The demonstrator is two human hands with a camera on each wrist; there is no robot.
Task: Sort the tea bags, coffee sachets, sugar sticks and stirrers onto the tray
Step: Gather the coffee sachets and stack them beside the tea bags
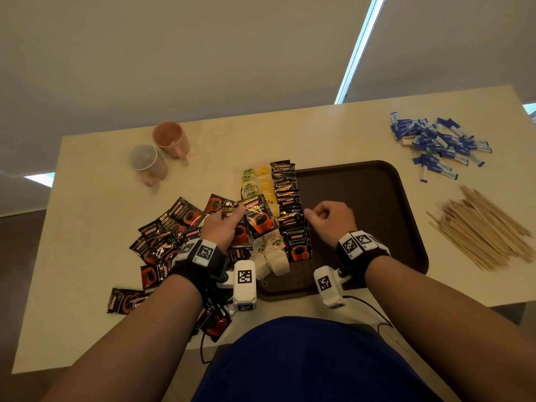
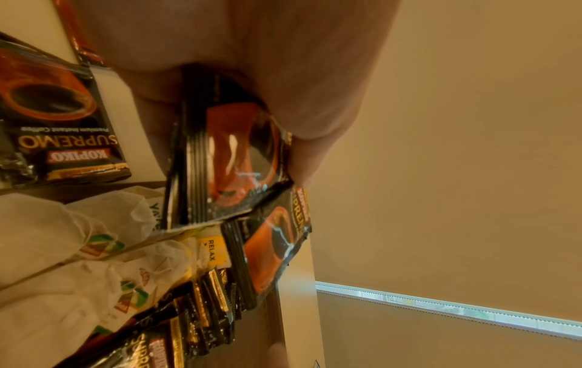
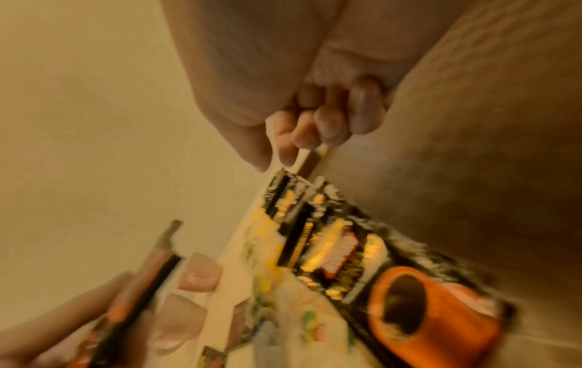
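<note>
— What's laid out in front of you?

— I'm sitting at a pale rectangular table (image 1: 87, 198) with a dark brown plastic tray (image 1: 377, 198) in the middle. A loose heap of black-and-orange coffee sachets (image 1: 162, 236) is lying to my left on the table, a pile of blue sugar sticks (image 1: 435, 143) and a bundle of thin wooden stirrers (image 1: 478, 230) are waiting off to my right, still off the tray.

— And on the tray?

— Along its left side I'm building an overlapping row of coffee sachets (image 1: 287, 198), with a row of white and yellow tea bags (image 1: 262, 184) just beside it.

— What are your hands doing?

— My left hand (image 1: 223, 227) is gripping a small stack of sachets (image 2: 233, 159), thumb on top, held above the tea bags. My right hand (image 1: 330, 219) is curled into a loose fist at the sachet row, holding nothing that I can make out.

— How do you place the next one well?

— I'm thinking: peel one sachet off the stack, slide it flat against the nearest sachet, keep the overlap even, and avoid nudging the tea bags.
</note>
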